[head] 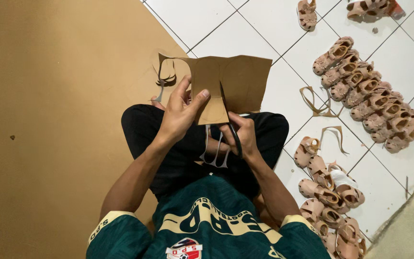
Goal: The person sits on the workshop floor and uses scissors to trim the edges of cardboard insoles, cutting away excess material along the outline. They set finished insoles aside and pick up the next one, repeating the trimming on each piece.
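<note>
Left hand (180,115) pinches the tan sheet (231,81) between thumb and fingers just above the knuckles, right hand (241,136) is closed round the dark scissors (231,124) below it, so feeding the sheet slowly into the blades looks wise.

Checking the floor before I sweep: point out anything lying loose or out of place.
Two thin brown offcut strips lie curled on the white tiles between the rows of small tan sandals. Everything else looks orderly: the left hand holds the brown sheet, the right hand the scissors.
</note>
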A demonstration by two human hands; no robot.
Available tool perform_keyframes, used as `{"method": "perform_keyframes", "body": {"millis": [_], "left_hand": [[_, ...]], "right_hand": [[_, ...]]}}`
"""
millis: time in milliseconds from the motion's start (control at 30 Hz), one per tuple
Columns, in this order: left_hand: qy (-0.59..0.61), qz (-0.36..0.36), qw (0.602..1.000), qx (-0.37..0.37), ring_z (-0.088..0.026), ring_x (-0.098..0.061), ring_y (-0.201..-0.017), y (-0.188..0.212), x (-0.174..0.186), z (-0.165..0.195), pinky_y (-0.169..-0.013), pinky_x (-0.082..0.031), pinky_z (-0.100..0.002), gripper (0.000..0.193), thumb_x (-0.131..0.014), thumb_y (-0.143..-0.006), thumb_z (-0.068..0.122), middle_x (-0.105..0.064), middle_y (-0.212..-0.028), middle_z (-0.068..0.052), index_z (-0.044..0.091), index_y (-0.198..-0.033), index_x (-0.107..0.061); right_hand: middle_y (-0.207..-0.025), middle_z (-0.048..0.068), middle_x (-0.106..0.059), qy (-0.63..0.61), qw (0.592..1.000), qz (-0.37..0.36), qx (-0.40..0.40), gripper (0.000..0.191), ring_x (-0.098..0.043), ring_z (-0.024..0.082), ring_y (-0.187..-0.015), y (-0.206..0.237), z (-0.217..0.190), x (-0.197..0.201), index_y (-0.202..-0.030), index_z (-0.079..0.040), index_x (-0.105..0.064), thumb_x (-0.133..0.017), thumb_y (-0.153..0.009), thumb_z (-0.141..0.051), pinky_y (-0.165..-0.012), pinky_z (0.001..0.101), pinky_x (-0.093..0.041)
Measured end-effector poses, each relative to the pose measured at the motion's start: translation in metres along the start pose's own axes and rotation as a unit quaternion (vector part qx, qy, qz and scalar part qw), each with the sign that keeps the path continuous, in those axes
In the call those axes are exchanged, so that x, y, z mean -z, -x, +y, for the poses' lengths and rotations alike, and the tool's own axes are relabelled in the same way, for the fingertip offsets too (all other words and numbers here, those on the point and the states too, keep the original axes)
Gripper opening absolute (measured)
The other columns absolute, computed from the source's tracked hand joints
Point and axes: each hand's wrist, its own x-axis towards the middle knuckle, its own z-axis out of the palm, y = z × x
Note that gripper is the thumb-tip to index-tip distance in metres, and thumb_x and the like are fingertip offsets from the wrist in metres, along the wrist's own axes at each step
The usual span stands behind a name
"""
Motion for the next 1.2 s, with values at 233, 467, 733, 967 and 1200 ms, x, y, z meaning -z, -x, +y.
{"method": "perform_keyframes", "body": {"millis": [233,467,733,967,1200], "left_hand": [[0.048,-0.011,0.999,0.005,-0.01,-0.067,-0.1,0.0,-0.001,-0.004,-0.086,-0.056,-0.025,0.04,-0.065,-0.103,0.015,-0.07,-0.113,-0.008,-0.001,-0.137,-0.053],[0.02,0.018,1.0,0.007,-0.013,-0.068,-0.093,-0.028,0.01,0.001,-0.078,-0.058,-0.026,0.038,-0.066,-0.102,0.023,-0.072,-0.105,-0.012,-0.002,-0.129,-0.055],[-0.053,0.033,0.998,0.016,-0.013,-0.068,-0.083,-0.013,-0.006,0.002,-0.071,-0.057,-0.025,0.035,-0.068,-0.103,0.026,-0.073,-0.096,-0.013,-0.004,-0.118,-0.058],[-0.009,0.023,0.999,-0.02,-0.012,-0.071,-0.091,-0.011,-0.008,0.003,-0.076,-0.061,-0.025,0.038,-0.068,-0.102,0.026,-0.072,-0.101,-0.011,-0.004,-0.121,-0.058],[0.057,0.023,0.998,-0.009,-0.011,-0.072,-0.093,-0.007,-0.013,-0.003,-0.079,-0.06,-0.024,0.041,-0.067,-0.102,0.025,-0.074,-0.104,-0.012,-0.004,-0.129,-0.054]], "right_hand": [[-0.081,0.013,-0.072,0.023,0.999,0.045,-0.002,0.026,-0.069,0.014,-0.068,0.007,0.001,-0.006,-0.106,0.002,-0.071,-0.07,-0.092,-0.019,-0.061,0.0294,-0.052],[-0.074,0.009,-0.069,0.024,0.999,0.025,-0.01,0.03,-0.063,0.012,-0.064,0.002,0.002,-0.004,-0.106,0.003,-0.07,-0.07,-0.09,-0.023,-0.058,0.0286,-0.05],[-0.067,-0.001,-0.061,-0.08,0.995,-0.002,-0.066,0.03,-0.055,0.006,-0.061,-0.001,0.0,0.003,-0.102,0.003,-0.068,-0.066,-0.095,-0.027,-0.054,0.0255,-0.044],[-0.065,-0.001,-0.06,-0.076,0.995,0.022,-0.062,0.033,-0.051,0.005,-0.056,0.002,-0.003,-0.001,-0.104,0.005,-0.071,-0.066,-0.097,-0.027,-0.049,0.0244,-0.04],[-0.078,0.001,-0.07,-0.049,0.998,0.049,-0.014,0.029,-0.061,0.004,-0.067,0.009,-0.003,-0.004,-0.112,0.005,-0.071,-0.063,-0.099,-0.02,-0.058,0.0237,-0.048]]}}
